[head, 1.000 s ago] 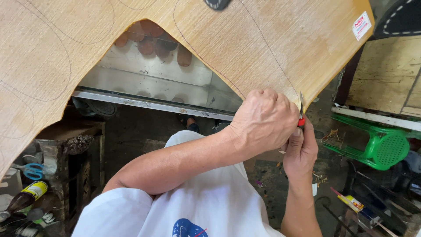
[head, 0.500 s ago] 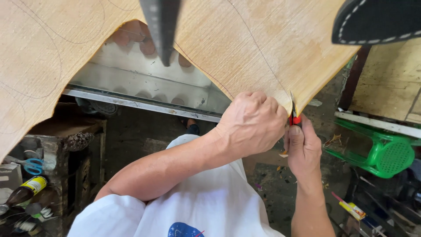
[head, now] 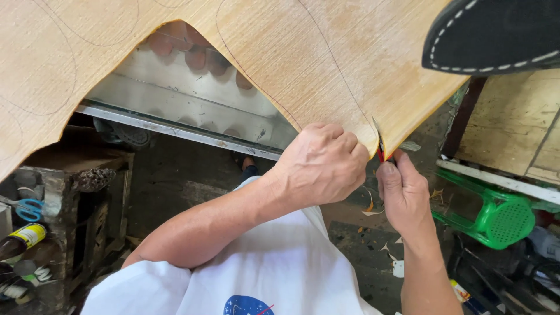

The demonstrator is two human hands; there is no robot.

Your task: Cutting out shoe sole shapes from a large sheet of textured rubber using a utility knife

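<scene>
A large tan sheet (head: 280, 64) of leather-like material, marked with thin drawn outlines, spanned the top of the view and hung past the edge of the metal bench (head: 175, 125). The left hand (head: 321, 163) was curled tight, fingers pinching the sheet's lower edge just left of a short slit. The right hand (head: 405, 195) came up from below, closed around a small red-handled cutting tool (head: 381, 153) with its blade in the slit; most of the tool was hidden by the fingers. The two hands sat just beside each other, apart by the width of the cut. The slit ran into the sheet from its bottom edge, near one of the drawn lines.

A black stitched shoe sole (head: 496, 35) lay at top right over the sheet. A green plastic stool (head: 496, 216) stood on the floor (head: 192, 186) at right, near the right wrist. Tan scraps (head: 368, 209) lay on the dark floor under the hands. At far left, blue scissors (head: 26, 209) and a bottle with a yellow label (head: 20, 238) rested on a cluttered low stand. The person wore a white shirt (head: 256, 274).
</scene>
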